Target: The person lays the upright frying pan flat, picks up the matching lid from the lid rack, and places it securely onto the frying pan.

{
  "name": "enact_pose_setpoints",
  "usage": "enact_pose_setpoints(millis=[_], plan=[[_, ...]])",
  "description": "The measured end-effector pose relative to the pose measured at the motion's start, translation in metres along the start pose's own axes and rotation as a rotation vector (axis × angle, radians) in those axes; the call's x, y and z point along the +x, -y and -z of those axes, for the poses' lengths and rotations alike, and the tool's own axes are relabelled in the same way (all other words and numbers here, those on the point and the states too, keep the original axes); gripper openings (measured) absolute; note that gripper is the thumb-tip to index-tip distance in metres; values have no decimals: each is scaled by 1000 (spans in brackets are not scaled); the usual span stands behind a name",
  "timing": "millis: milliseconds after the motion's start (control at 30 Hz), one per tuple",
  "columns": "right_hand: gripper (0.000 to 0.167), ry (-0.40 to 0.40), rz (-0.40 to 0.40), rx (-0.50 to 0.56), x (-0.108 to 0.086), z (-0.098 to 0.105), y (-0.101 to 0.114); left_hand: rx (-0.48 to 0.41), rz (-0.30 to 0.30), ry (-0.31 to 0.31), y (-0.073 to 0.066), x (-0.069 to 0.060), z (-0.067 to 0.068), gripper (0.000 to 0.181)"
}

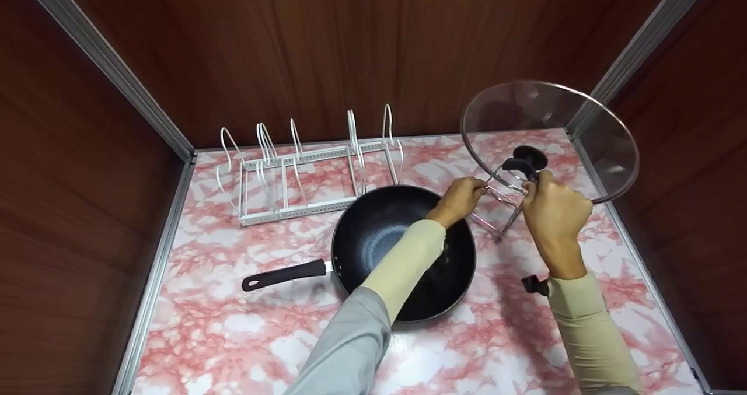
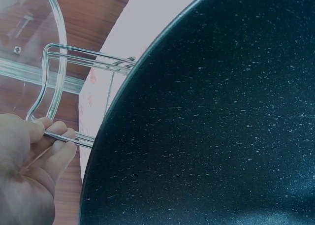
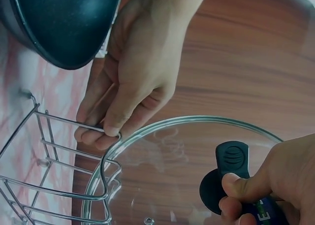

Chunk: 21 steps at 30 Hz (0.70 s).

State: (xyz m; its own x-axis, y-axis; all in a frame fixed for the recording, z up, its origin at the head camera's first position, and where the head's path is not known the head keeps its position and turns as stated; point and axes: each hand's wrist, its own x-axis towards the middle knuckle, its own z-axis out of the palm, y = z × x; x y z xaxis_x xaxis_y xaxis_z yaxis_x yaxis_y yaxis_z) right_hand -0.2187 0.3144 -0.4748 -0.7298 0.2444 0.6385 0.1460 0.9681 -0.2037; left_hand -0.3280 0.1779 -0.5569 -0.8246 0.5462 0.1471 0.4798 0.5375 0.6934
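My left hand point(image 1: 458, 199) reaches across the black wok point(image 1: 373, 226) and pinches a metal wire of a small chrome rack point(image 3: 49, 187) to its right. In the left wrist view the thumb and fingers point(image 2: 56, 148) close on that wire. My right hand point(image 1: 554, 208) grips the black handle point(image 3: 231, 158) of a large round glass lid point(image 1: 589, 132). The lid is tilted up, its lower rim at the chrome rack's bent wires; whether it rests on them I cannot tell. In the head view my hands partly hide the chrome rack.
A white wire rack point(image 1: 297, 211) with upright loops stands behind the wok at left. The wok's long handle point(image 1: 286, 275) points left over the pink marbled tabletop point(image 1: 233, 325). Dark wood panels point(image 1: 327, 51) enclose the back and both sides.
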Motion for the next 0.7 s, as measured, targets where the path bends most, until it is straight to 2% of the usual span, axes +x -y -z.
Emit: enact_pose_setpoints(millis=[400, 700], plan=[[21, -22, 6, 17, 1, 7, 3, -15, -10, -2, -1, 0, 2, 24], [18, -39, 19, 28, -1, 10, 4, -15, 7, 16, -1, -1, 1, 26]])
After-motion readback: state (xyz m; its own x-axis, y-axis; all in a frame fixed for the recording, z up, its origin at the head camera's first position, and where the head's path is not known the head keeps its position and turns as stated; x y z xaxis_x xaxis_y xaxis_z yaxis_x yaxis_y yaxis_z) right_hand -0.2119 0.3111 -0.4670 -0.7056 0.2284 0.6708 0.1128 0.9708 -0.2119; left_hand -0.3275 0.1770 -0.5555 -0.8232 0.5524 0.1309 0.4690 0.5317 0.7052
